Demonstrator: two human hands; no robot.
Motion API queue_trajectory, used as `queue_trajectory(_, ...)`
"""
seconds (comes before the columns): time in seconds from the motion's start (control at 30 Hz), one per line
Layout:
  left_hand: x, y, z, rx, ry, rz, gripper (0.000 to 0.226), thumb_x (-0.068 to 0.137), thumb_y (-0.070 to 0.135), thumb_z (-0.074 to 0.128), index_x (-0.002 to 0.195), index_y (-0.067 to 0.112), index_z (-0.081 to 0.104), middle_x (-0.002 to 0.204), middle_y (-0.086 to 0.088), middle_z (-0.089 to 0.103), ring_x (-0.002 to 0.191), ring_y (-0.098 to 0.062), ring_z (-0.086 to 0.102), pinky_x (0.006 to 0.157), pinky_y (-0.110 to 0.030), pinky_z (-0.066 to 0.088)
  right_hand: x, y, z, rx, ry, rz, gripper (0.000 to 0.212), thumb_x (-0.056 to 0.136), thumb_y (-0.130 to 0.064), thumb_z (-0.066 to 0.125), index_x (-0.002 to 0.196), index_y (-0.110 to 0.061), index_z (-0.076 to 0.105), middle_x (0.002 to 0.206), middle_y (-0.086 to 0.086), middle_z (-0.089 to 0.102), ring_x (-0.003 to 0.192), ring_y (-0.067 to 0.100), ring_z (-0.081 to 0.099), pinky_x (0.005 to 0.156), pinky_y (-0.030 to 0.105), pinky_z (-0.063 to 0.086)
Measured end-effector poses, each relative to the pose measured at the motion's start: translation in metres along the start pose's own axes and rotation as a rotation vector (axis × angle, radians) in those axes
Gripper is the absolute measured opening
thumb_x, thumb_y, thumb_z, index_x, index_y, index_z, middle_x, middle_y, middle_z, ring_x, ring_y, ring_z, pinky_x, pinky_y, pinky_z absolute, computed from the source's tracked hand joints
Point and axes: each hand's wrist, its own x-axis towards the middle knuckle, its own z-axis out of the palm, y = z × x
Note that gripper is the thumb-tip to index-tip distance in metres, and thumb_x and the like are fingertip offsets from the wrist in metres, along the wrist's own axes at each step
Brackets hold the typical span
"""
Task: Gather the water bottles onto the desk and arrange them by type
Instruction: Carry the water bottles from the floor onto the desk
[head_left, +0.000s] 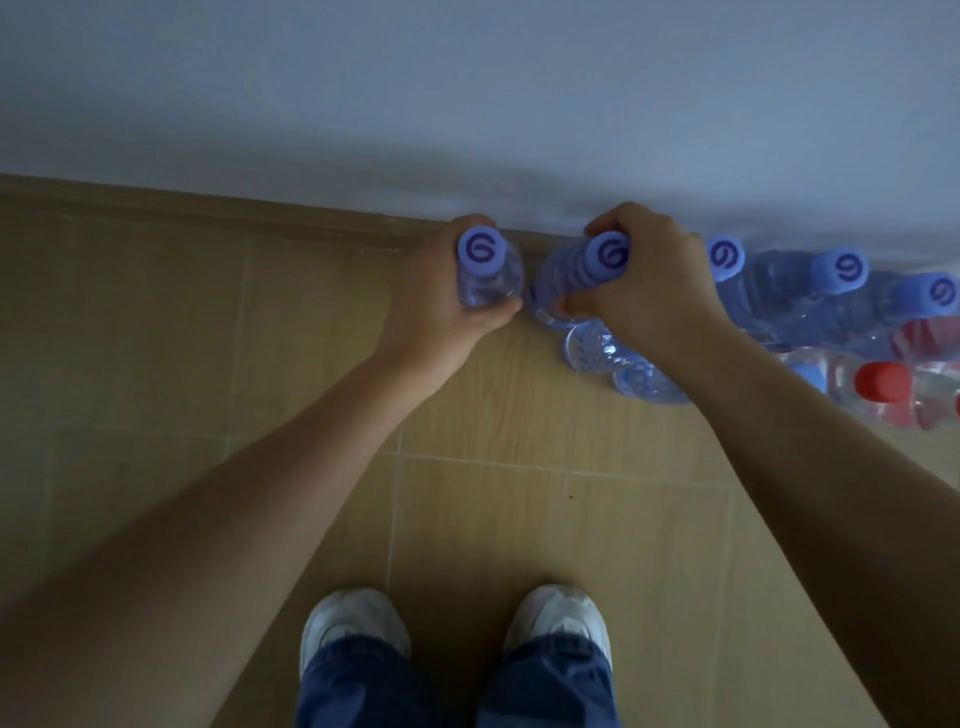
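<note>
Two hands, each gripping one bottle by the wall (467, 78): left hand (441, 301) curled round blue-capped bottle (485, 270); right hand (649, 280) round second bottle (582, 270). More blue-capped bottles (810, 286) and red-capped bottle (883, 384) crowd the tiled floor (260, 364) rightward. White shoes (353, 629) below.

the bottle caps (481, 252) are pale blue with a dark purple swirl, and one cap (881, 382) is red on a red-labelled bottle. the floor (519, 519) is tan wood-grain tile, the wall (467, 78) grey-white, the shoes (355, 623) white, the trousers (358, 686) dark blue.
</note>
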Motion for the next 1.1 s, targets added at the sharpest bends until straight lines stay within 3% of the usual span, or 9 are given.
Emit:
queue_trajectory(0.17, -0.043, 0.049, -0.045, 0.002, 0.030, -0.109, 0.052, 0.067, 0.027, 0.082, 0.105, 0.043, 0.050, 0.103, 0.015, 0.062, 0.104, -0.012, 0.064, 0.095, -0.034, 0.052, -0.047, -0.041, -0.041, 0.069, 0.053, -0.038, 0.057, 0.064, -0.021, 0.090, 0.116, -0.020, 0.064, 0.099, -0.007, 0.060, 0.097, 0.016, 0.060, 0.079, 0.025, 0.046)
queue_trajectory(0.3, -0.077, 0.115, -0.091, 0.061, 0.018, -0.095, 0.049, 0.070, 0.016, 0.086, 0.101, 0.039, 0.054, 0.094, 0.015, 0.064, 0.089, 0.009, 0.061, 0.080, -0.008, 0.046, -0.105, -0.086, -0.088, 0.181, 0.072, -0.065, 0.050, 0.065, -0.021, 0.088, 0.109, -0.020, 0.065, 0.092, -0.009, 0.062, 0.087, 0.010, 0.060, 0.068, 0.013, 0.044)
queue_trajectory(0.5, -0.122, 0.243, -0.150, 0.123, 0.002, -0.059, 0.049, 0.069, -0.001, 0.086, 0.109, 0.011, 0.059, 0.096, 0.015, 0.060, 0.088, 0.019, 0.057, 0.078, -0.002, 0.042, -0.196, -0.150, -0.174, 0.315, 0.072, -0.053, 0.056, 0.064, -0.019, 0.090, 0.115, -0.022, 0.065, 0.082, -0.023, 0.058, 0.074, -0.002, 0.057, 0.069, 0.004, 0.042)
queue_trajectory(0.67, -0.151, 0.355, -0.197, 0.100, -0.071, -0.064, 0.055, 0.066, 0.008, 0.090, 0.113, 0.005, 0.064, 0.103, -0.007, 0.068, 0.095, -0.016, 0.065, 0.077, -0.007, 0.047, -0.273, -0.199, -0.263, 0.360, 0.123, -0.046, 0.058, 0.068, -0.021, 0.089, 0.120, -0.023, 0.062, 0.086, -0.023, 0.059, 0.081, -0.007, 0.060, 0.072, 0.004, 0.047)
queue_trajectory(0.83, -0.172, 0.456, -0.229, 0.129, -0.140, -0.022, 0.069, 0.072, 0.011, 0.086, 0.132, 0.016, 0.054, 0.129, -0.003, 0.059, 0.117, -0.015, 0.055, 0.082, 0.003, 0.037, -0.356, -0.234, -0.350, 0.416, 0.272, -0.041, 0.059, 0.068, -0.021, 0.089, 0.121, -0.020, 0.063, 0.089, -0.023, 0.060, 0.083, -0.007, 0.060, 0.074, 0.004, 0.047)
queue_trajectory(0.9, -0.180, 0.498, -0.238, 0.150, -0.161, 0.056, 0.069, 0.071, 0.017, 0.087, 0.133, 0.017, 0.056, 0.125, 0.001, 0.060, 0.117, -0.018, 0.057, 0.088, -0.003, 0.039, -0.392, -0.243, -0.378, 0.436, 0.348, -0.028, 0.059, 0.067, -0.020, 0.089, 0.120, -0.018, 0.063, 0.091, -0.021, 0.062, 0.083, -0.009, 0.060, 0.073, 0.003, 0.046)
queue_trajectory(1.0, -0.193, 0.567, -0.247, 0.086, -0.311, 0.129, 0.102, 0.065, 0.069, 0.075, 0.134, -0.001, 0.052, 0.122, -0.007, 0.059, 0.113, -0.022, 0.055, 0.104, -0.032, 0.043, -0.447, -0.253, -0.420, 0.479, 0.463, -0.017, 0.058, 0.067, -0.021, 0.089, 0.119, -0.018, 0.065, 0.093, -0.018, 0.065, 0.083, -0.008, 0.063, 0.071, 0.004, 0.047)
queue_trajectory(1.03, -0.198, 0.588, -0.248, 0.111, -0.353, 0.172, 0.103, 0.064, 0.071, 0.071, 0.132, -0.004, 0.051, 0.121, -0.013, 0.060, 0.110, -0.024, 0.056, 0.101, -0.033, 0.043, -0.466, -0.254, -0.432, 0.492, 0.494, -0.003, 0.057, 0.067, -0.021, 0.089, 0.119, -0.018, 0.065, 0.092, -0.018, 0.066, 0.082, -0.009, 0.064, 0.070, 0.004, 0.047)
queue_trajectory(1.1, -0.213, 0.627, -0.248, 0.196, -0.389, 0.278, 0.074, 0.070, 0.045, 0.084, 0.124, 0.005, 0.054, 0.109, -0.008, 0.063, 0.099, -0.021, 0.058, 0.088, -0.024, 0.045, -0.505, -0.253, -0.454, 0.526, 0.568, 0.012, 0.055, 0.067, -0.019, 0.090, 0.116, -0.018, 0.067, 0.091, -0.018, 0.068, 0.083, -0.008, 0.064, 0.071, 0.006, 0.049)
